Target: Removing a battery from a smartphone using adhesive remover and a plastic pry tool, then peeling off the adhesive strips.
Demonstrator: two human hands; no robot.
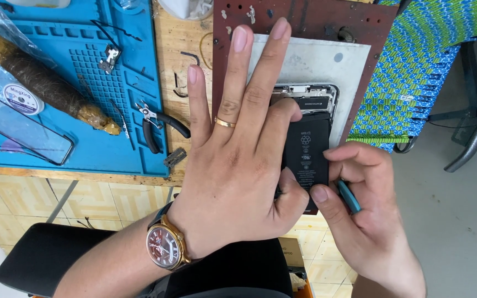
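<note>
An opened smartphone (311, 102) lies face-down-open on a pale grey pad (327, 63), its black battery (306, 154) exposed in the middle of the casing. The left hand (233, 149) lies flat over the phone's left side, fingers spread and stretched out, thumb bent against the battery's lower edge; it wears a gold ring (224, 122), and a gold wristwatch (165, 247) sits on the wrist. The right hand (368, 212) is curled at the battery's right edge, pinching a teal pry tool (349, 197) between thumb and fingers. The pad rests on a dark red board (305, 16) on the wooden worktop (178, 38). To the left lies a blue repair mat (84, 83) with black-handled pliers (158, 124) at its edge.
</note>
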